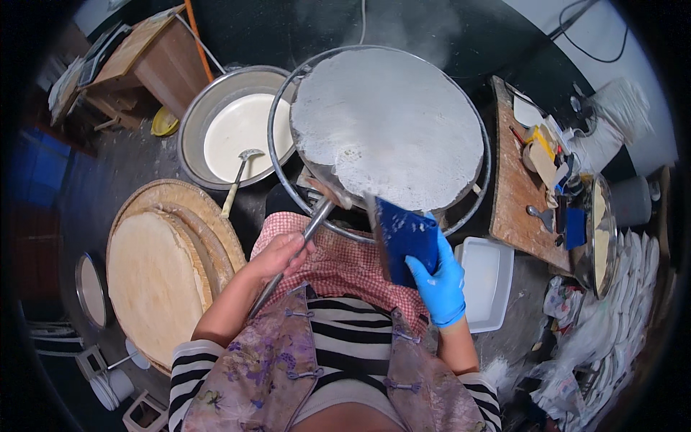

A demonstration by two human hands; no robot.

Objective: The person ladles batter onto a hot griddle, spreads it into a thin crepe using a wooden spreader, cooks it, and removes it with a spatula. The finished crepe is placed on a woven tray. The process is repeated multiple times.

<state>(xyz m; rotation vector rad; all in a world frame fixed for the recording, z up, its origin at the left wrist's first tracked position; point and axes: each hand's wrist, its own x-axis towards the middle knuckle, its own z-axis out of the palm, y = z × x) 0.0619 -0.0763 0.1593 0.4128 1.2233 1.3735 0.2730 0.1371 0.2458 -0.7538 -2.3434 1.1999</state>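
Bare and wrapped around a grey metal handle, my left hand (283, 255) holds a tool with a wooden crosspiece, which looks like a batter spreader (317, 219). The head of the spreader is at the near edge of a round griddle (314, 174). A pale, whitish layer of batter (392, 126) covers most of the griddle, and steam rises over it. In a blue glove, my right hand (440, 290) grips a broad blue scraper (404, 241), tilted near the griddle's front edge. The scraper's handle is mostly hidden by my fingers.
A metal ring (276, 155) surrounds the griddle. Left of it stands a basin (193, 144) of white batter with a ladle (241, 171) across its rim. A stack of thin round pancakes (155, 270) lies nearer. Right are a white tub (502, 288) and a wooden board (509, 194) with tools.
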